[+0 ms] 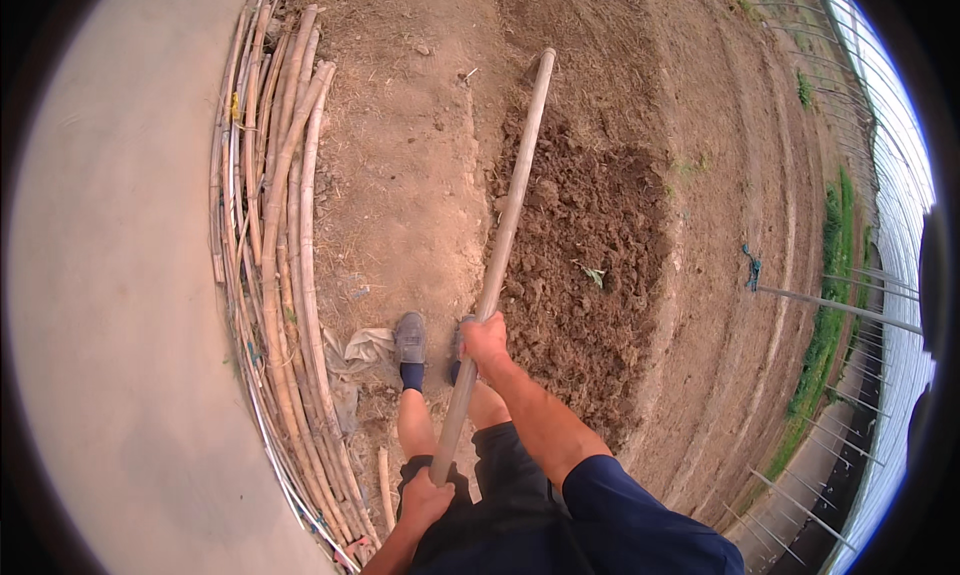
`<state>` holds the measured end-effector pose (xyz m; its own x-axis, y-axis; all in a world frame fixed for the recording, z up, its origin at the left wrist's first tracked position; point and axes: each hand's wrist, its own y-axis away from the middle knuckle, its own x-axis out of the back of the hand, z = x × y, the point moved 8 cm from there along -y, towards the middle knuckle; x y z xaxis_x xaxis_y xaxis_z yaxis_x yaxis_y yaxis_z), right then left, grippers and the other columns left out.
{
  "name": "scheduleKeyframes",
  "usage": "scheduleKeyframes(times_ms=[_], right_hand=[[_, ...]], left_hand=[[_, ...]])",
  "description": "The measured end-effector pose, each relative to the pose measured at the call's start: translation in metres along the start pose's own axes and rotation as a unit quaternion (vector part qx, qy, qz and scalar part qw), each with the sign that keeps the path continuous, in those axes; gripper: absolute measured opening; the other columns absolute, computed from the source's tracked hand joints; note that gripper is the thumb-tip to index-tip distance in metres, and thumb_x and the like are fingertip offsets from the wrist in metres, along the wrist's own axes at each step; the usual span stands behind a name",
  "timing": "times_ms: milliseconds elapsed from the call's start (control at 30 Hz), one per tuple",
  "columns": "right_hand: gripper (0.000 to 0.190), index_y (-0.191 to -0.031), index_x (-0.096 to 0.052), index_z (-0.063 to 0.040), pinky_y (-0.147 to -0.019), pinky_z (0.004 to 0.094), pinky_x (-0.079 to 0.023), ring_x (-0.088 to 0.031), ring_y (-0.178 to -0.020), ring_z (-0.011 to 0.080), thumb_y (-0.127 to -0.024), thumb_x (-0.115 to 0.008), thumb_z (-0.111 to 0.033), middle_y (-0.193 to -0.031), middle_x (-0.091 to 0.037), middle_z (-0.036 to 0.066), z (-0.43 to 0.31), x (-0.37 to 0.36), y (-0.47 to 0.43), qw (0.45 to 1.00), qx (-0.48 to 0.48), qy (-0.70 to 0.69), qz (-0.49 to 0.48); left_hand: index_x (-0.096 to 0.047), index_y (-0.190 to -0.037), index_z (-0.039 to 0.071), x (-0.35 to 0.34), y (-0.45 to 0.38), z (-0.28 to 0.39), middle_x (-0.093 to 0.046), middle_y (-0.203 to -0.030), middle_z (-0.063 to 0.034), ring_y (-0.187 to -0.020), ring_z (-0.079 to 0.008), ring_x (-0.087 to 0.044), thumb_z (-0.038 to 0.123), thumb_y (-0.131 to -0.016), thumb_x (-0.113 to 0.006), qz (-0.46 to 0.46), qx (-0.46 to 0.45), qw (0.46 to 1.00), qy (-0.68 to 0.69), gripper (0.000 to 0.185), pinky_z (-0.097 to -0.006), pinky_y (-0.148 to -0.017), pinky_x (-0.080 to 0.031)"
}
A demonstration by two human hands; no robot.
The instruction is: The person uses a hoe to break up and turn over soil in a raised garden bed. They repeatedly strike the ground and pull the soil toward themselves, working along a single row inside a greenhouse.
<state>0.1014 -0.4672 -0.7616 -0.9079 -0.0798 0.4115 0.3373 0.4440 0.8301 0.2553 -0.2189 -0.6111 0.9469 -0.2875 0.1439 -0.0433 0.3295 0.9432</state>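
Note:
A long wooden tool handle (pixel 512 207) slants up and away from me, its far end near the top of the view; whatever head it carries there is hardly visible against the soil. My left hand (pixel 426 494) grips the handle at its near end, by my shorts. Farther along, beside my shoes, my right hand (pixel 485 340) is closed around the shaft. To the right of the handle lies a patch of dark, broken-up soil (pixel 592 290) with a small green leaf (pixel 594 276) on it.
Bamboo poles (pixel 277 222) lie in a long pile at the left, beside a pale concrete surface (pixel 120 275). Crumpled plastic sheeting (pixel 367 346) touches the ground next to my left shoe (pixel 410 338). At the right are soil rows, a green plant strip (pixel 821 350) and a greenhouse frame with a metal pole (pixel 840 305).

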Motion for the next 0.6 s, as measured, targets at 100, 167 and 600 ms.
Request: scheduleKeyframes(times_ms=[100,167,600], right_hand=[[0.045,-0.119,-0.044,0.001,-0.049,0.0401,-0.054,-0.066,-0.055,0.0247,-0.084,-0.071,-0.008,-0.083,-0.065,0.016,0.073,-0.021,0.091,0.995,-0.075,-0.020,-0.065],[0.046,-0.119,-0.044,0.003,-0.047,0.0399,-0.055,-0.067,-0.056,0.0234,-0.084,-0.073,-0.008,-0.076,-0.064,0.014,0.052,-0.023,0.108,0.991,-0.086,-0.021,-0.102],[0.024,-0.098,-0.048,-0.003,-0.050,0.0468,-0.050,-0.057,-0.054,0.0281,-0.086,-0.068,0.002,-0.072,-0.055,0.013,0.117,-0.030,0.101,0.931,-0.213,-0.273,-0.113]], left_hand=[[-0.069,-0.110,-0.004,0.011,0.067,-0.089,-0.073,-0.100,-0.0256,-0.100,-0.0367,-0.073,0.028,-0.076,-0.079,-0.001,0.147,0.989,-0.028,0.048,-0.0440,-0.087,-0.056],[-0.068,-0.106,0.001,0.013,0.076,-0.093,-0.073,-0.092,-0.0239,-0.091,-0.0422,-0.072,0.027,-0.081,-0.074,0.032,0.081,0.996,-0.032,0.037,-0.0491,-0.081,-0.056],[-0.064,-0.098,0.006,0.034,0.130,-0.184,-0.072,-0.088,-0.0251,-0.086,-0.0478,-0.069,0.028,-0.091,-0.067,0.101,0.032,0.970,-0.219,0.023,-0.0595,-0.074,-0.052]])
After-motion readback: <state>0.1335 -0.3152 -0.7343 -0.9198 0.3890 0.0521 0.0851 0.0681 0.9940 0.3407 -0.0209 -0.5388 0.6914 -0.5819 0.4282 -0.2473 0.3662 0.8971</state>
